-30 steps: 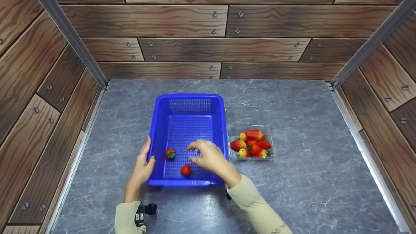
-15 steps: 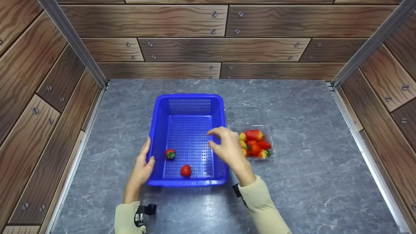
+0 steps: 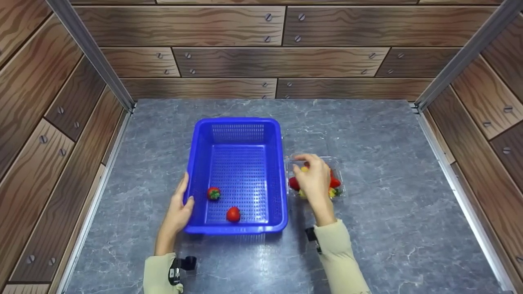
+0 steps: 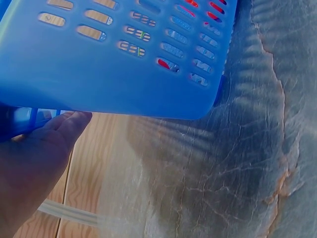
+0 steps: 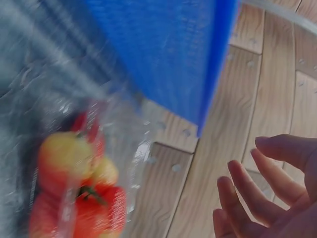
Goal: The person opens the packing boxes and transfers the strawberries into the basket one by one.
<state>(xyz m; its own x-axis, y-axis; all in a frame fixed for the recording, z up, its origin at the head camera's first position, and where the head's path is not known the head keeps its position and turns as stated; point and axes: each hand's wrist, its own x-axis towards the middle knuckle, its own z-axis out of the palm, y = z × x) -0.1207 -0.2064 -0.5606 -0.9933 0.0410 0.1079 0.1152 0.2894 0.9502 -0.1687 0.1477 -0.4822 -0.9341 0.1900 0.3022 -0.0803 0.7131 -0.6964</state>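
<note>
A blue perforated plastic basket (image 3: 239, 230) stands in the middle of the table. My left hand (image 3: 179, 208) holds its left rim, thumb on the rim and fingers along the outer wall; the left wrist view shows the thumb (image 4: 69, 126) below the rim. Inside the basket lie two strawberries, one with its green cap up (image 3: 213, 193) and a plain red one (image 3: 233, 214). My right hand (image 3: 314, 179), fingers loosely bent and holding nothing, is over a clear plastic clamshell (image 3: 342, 197) of red and yellow strawberries (image 5: 64, 158), partly covering them in the head view.
The clamshell's transparent lid (image 3: 310, 141) lies folded back behind it. A grey marbled tabletop (image 3: 392, 228) spreads around both containers. Wood-patterned panels (image 3: 229, 61) enclose the back and sides, with metal posts (image 3: 461, 53) at the corners.
My right hand has moved right, from above the basket's inside, past its right rim, to above the clamshell. My left hand, the basket and the two strawberries in it stay put.
</note>
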